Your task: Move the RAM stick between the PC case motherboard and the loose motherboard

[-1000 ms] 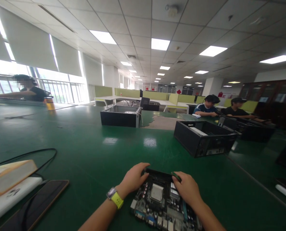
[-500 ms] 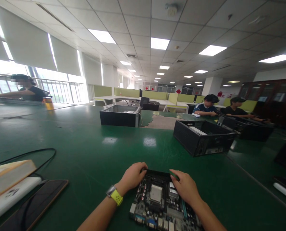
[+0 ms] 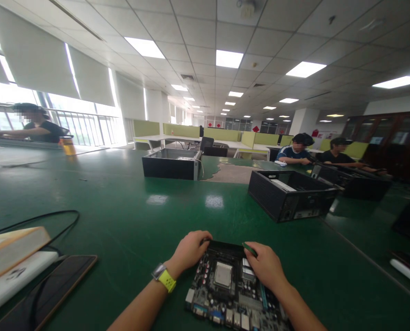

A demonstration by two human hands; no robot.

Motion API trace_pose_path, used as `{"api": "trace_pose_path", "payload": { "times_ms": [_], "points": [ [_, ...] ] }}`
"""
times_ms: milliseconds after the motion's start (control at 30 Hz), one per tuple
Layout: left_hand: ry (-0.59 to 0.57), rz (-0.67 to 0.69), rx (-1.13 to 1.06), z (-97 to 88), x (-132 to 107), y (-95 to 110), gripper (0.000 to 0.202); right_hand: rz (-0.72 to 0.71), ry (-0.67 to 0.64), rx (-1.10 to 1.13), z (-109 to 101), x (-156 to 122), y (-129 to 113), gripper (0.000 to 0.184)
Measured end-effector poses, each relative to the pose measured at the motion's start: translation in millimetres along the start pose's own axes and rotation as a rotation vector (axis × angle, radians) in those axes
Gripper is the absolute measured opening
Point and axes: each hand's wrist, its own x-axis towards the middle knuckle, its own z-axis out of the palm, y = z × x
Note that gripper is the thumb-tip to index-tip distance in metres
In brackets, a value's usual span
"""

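A black motherboard (image 3: 227,287) with a silver processor in its middle lies on the green table (image 3: 129,207) right in front of me. My left hand (image 3: 190,250), with a yellow-strapped watch on the wrist, curls over the board's far left corner and grips it. My right hand (image 3: 265,266) rests on the board's right side, fingers closed on a thin green memory stick (image 3: 249,248) that stands on edge by the slots.
An open black computer case (image 3: 289,195) stands beyond the board to the right, another case (image 3: 172,164) farther back. At the left lie a phone (image 3: 49,289), a book (image 3: 14,250) and a black cable (image 3: 53,218). Other people sit at the far left and far right.
Both hands stay on the motherboard with almost no shift. The camera view has drifted slightly.
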Motion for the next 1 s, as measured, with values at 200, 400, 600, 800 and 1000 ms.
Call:
{"api": "trace_pose_path", "payload": {
  "times_ms": [200, 400, 600, 800, 1000],
  "points": [
    [-0.021, -0.033, -0.004, -3.0, -0.2, 3.6, 0.026, 0.011, 0.002, 0.016, -0.4, -0.3, -1.1, 0.036],
    [0.019, 0.074, 0.105, -20.3, -13.8, 59.9, 0.029, 0.029, 0.032, 0.05, -3.3, -0.6, -3.6, 0.037],
    [-0.293, 0.442, 0.111, 36.4, -42.3, 114.4, 0.026, 0.056, 0.263, 0.02, -16.9, -2.3, -1.4, 0.041],
    [-0.302, 0.371, 0.097, 99.6, -49.4, 110.6, 0.027, 0.111, 0.374, -0.033, -21.2, -1.8, 14.0, 0.044],
    [-0.319, 0.356, 0.141, 78.2, -47.9, 113.4, 0.017, 0.105, 0.428, 0.153, -13.3, 0.7, 19.5, 0.046]
  ]
}}
